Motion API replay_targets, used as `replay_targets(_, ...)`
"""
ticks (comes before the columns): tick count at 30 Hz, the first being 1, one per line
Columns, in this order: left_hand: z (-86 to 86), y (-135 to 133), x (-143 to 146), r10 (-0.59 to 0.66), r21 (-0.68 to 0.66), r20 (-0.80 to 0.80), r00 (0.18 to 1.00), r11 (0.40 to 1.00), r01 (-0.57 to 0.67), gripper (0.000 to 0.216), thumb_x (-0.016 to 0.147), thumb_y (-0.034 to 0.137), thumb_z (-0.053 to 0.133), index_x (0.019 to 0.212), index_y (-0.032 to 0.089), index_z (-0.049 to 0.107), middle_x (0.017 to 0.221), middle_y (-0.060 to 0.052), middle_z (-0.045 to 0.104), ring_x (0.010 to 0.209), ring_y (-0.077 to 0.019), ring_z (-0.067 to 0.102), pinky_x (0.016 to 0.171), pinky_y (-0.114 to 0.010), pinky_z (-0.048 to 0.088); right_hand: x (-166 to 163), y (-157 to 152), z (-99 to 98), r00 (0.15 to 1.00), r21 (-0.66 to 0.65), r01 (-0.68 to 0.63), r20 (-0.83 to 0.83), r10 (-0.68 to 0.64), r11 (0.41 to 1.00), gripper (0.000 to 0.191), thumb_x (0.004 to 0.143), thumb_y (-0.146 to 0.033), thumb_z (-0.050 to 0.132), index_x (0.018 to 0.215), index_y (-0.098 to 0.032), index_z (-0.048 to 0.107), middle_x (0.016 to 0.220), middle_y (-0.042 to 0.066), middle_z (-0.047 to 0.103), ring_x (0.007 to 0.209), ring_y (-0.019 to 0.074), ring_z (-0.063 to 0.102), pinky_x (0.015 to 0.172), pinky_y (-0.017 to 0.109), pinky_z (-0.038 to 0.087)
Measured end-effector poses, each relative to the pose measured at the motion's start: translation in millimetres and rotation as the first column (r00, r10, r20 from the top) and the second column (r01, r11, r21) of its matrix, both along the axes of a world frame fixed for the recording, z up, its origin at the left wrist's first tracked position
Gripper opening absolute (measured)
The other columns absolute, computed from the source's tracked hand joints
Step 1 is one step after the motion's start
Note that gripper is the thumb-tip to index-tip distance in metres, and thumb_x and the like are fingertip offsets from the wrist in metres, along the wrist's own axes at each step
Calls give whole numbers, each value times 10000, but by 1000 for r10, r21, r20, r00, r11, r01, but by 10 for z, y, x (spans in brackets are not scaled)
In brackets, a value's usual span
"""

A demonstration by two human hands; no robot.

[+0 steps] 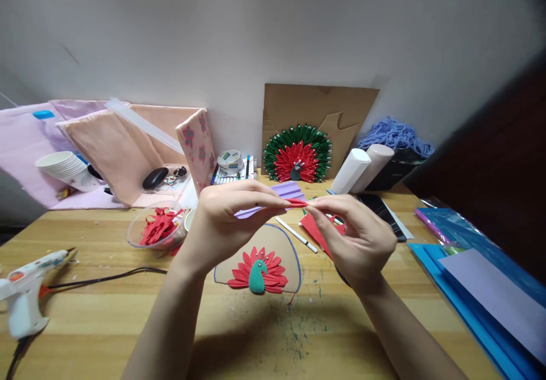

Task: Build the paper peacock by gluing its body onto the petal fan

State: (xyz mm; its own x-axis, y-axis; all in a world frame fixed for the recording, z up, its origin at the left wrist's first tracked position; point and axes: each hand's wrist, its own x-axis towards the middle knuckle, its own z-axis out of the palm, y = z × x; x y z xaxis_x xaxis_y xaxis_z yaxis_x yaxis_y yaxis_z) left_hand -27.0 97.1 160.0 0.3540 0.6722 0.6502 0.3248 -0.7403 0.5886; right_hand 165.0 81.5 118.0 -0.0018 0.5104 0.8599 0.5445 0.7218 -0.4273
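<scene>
Both hands are raised above the wooden table [106, 312] at the centre of the view. My left hand [226, 221] is closed, pinching a small red paper petal [297, 202] by its end. My right hand [356, 238] pinches the same petal from the other side, fingers curled. Below them lies a half-round cardboard piece [279, 249] bearing a teal peacock body [257, 276] ringed by red petals [243, 275]. Red paper scraps [318, 229] lie under my right hand. A lilac folded paper [288, 189] sits just behind my hands.
A white glue gun [25, 294] with its black cord lies at the left. A clear bowl of red petals [157, 229], paper cups [68, 169], markers, tape, a finished green-and-red peacock fan [297, 155] against cardboard, white rolls, a phone [379, 209] and blue sheets [478, 294] surround the work.
</scene>
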Motion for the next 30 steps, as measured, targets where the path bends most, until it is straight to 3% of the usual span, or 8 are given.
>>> replay_targets(8, -31, 11, -1, 105, 162, -46, 993, 982, -96, 110, 784, 219, 646, 845, 265, 726, 794, -2, 735, 715, -136, 675, 678, -241, 545, -3, -3, 13, 1000, -10, -14, -5, 13, 1000, 147, 770, -89, 652, 851, -210, 665, 785, 8, 691, 736, 158, 655, 689, 303, 549)
replay_targets(16, -14, 5, 18, 118, 185, -44, 992, 977, -108, 116, 807, 190, 614, 817, 240, 718, 781, -9, 726, 725, -130, 668, 692, -237, 539, 6, 3, 14, 998, 47, -16, 64, 13, 999, 186, 761, -63, 657, 878, -207, 654, 789, 5, 697, 744, 150, 650, 703, 294, 537)
replay_targets(26, -36, -15, 57, 45, -189, 259, 965, 982, 5, 133, 709, 152, 717, 808, 239, 725, 794, -13, 733, 733, -157, 691, 700, -274, 590, 13, 10, 5, 996, 81, -18, 90, 10, 997, 181, 775, -81, 642, 897, -215, 649, 802, 14, 710, 739, 163, 659, 691, 309, 544)
replay_targets(30, -39, -13, 37, 61, -235, 330, 942, 972, 19, 202, 696, 111, 719, 859, 229, 724, 809, -5, 741, 754, -148, 704, 725, -247, 600, 20, 9, 7, 996, 79, -25, 83, 19, 997, 207, 762, -52, 650, 895, -209, 650, 807, 12, 704, 748, 155, 651, 702, 300, 539)
